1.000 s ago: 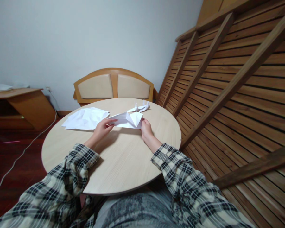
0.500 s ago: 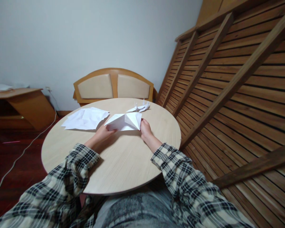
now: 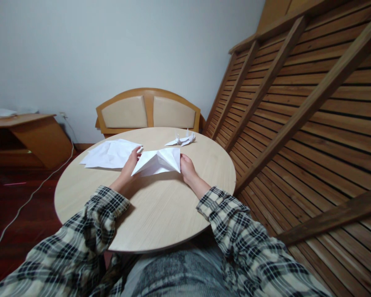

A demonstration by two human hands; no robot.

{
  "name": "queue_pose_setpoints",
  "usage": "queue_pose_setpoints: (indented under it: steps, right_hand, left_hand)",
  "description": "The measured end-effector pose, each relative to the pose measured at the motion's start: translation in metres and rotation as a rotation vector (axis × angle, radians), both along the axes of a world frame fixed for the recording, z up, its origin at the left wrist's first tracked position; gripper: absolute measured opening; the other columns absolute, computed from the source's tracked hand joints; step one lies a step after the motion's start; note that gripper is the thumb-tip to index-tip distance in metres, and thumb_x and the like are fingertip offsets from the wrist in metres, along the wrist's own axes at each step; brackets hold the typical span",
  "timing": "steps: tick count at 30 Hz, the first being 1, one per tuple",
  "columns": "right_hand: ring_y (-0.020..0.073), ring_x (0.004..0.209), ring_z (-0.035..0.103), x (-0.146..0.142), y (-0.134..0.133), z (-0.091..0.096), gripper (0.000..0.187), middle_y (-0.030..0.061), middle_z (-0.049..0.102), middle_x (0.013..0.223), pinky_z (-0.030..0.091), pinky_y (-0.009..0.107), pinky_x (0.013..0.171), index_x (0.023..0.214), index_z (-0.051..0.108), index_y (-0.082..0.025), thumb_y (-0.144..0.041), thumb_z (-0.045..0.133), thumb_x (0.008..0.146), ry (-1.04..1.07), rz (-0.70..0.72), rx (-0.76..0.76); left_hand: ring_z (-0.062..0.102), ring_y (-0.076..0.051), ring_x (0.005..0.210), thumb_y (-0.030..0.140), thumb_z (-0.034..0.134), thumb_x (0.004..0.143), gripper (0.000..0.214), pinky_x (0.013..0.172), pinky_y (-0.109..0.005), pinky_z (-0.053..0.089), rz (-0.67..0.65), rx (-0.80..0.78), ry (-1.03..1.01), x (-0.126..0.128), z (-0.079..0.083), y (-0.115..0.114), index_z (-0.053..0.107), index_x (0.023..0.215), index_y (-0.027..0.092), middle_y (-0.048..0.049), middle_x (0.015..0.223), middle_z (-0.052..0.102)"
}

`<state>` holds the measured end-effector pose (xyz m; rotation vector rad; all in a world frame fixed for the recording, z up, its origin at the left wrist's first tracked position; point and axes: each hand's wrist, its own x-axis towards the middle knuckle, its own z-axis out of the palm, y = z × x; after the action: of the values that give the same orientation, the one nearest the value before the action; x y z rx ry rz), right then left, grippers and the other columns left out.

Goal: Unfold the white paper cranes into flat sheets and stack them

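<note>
A sheet of white folded paper is held just over the tabletop, with creases meeting in a raised peak near its middle. At its left edge is my left hand, fingers closed about the side and partly hidden by the paper. My right hand pinches the right edge, the other fingers curled beneath. Beyond the paper, two folded paper cranes stand close together on the table. To the left of my left hand lie several loose white paper sheets, overlapping and creased.
The round pale wooden table fills the space before me. Behind it stands a padded wooden headboard against the wall. A slatted wooden frame leans on the right. A desk and a white cable are on the left.
The folded paper has shifted slightly left and toward me, and its folds have opened out differently. My left hand has turned, its fingers now higher along the paper's left edge.
</note>
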<state>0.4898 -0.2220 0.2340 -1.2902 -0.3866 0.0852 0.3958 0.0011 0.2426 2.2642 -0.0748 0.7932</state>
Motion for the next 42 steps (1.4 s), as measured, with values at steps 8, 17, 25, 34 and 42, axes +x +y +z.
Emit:
queue_pose_setpoints:
  steps: [8,17,25,34,42]
  right_hand:
    - [0.0164,0.078,0.058,-0.002,0.001,-0.001,0.018,0.0039,0.069,0.085,0.045,0.025,0.07,0.082,0.063,-0.016,-0.026,0.048,0.082,-0.064,0.014,-0.08]
    - [0.0155,0.068,0.05,0.004,0.0,-0.006,0.022,0.0018,0.062,0.076,0.037,0.023,0.059,0.079,0.059,-0.018,-0.035,0.046,0.085,-0.07,-0.078,-0.145]
    - [0.0165,0.076,0.053,0.009,-0.002,-0.007,0.024,0.0026,0.062,0.08,0.042,0.025,0.068,0.079,0.056,-0.019,-0.037,0.043,0.087,-0.142,-0.157,-0.158]
    - [0.0164,0.073,0.052,0.009,-0.003,-0.008,0.023,0.0017,0.06,0.077,0.041,0.026,0.068,0.077,0.056,-0.018,-0.038,0.048,0.085,-0.197,-0.166,-0.144]
    - [0.0142,0.064,0.044,0.005,-0.004,-0.003,0.028,-0.0022,0.051,0.064,0.035,0.025,0.062,0.064,0.048,-0.02,-0.037,0.049,0.086,-0.257,-0.234,-0.212]
  left_hand:
    - [0.059,-0.023,0.093,0.025,0.063,0.078,0.046,0.071,-0.034,0.049,0.036,-0.049,-0.072,-0.003,0.012,-0.025,0.047,0.121,0.026,-0.0087,0.105,0.061]
    - [0.059,-0.02,0.085,0.014,0.05,0.081,0.029,0.078,-0.038,0.049,0.112,-0.178,-0.072,0.004,0.004,-0.014,0.051,0.109,0.02,-0.0065,0.095,0.061]
    - [0.057,-0.022,0.086,0.02,0.052,0.083,0.008,0.081,-0.041,0.048,0.262,-0.198,-0.052,0.008,0.001,-0.006,0.053,0.091,0.019,-0.0063,0.087,0.057]
    - [0.053,-0.015,0.071,0.03,0.057,0.081,0.015,0.065,-0.028,0.044,0.213,-0.504,-0.077,0.005,0.006,-0.013,0.06,0.086,0.016,-0.0031,0.08,0.061]
    - [0.06,-0.016,0.07,0.026,0.057,0.084,0.014,0.071,-0.028,0.05,0.225,-0.921,-0.002,0.005,0.015,-0.021,0.062,0.076,0.016,-0.0047,0.076,0.067]
